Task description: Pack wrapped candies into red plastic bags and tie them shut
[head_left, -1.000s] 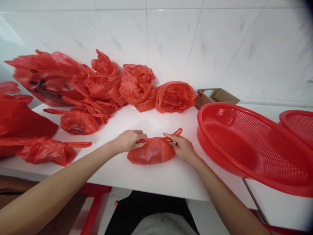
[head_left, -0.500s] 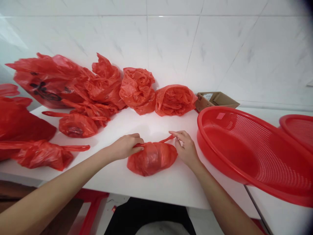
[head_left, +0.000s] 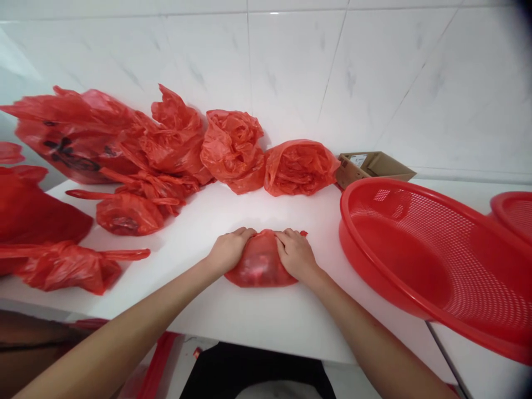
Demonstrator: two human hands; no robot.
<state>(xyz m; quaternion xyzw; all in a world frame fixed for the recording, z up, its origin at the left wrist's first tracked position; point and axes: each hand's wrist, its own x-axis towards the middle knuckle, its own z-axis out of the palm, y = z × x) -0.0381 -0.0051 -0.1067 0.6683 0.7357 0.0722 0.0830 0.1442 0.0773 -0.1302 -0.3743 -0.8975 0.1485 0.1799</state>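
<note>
A small red plastic bag with something bulky inside lies on the white table in front of me. My left hand is closed on the bag's upper left side, fingers curled over its top edge. On the upper right, my right hand grips the bag with its fingertips near the other hand's. A short red tip of plastic sticks out beyond the right fingers. What the bag contains shows only as a dim, pale shape through the film.
Tied red bags and fuller red bags fill the left side. More crumpled red bags line the tiled wall. An open cardboard box stands behind a large red plastic basket on the right, with a second basket beyond.
Both hands have come closer together over the bag. The strap that my right hand held out to the side is now drawn in, and the bag looks more compact.
</note>
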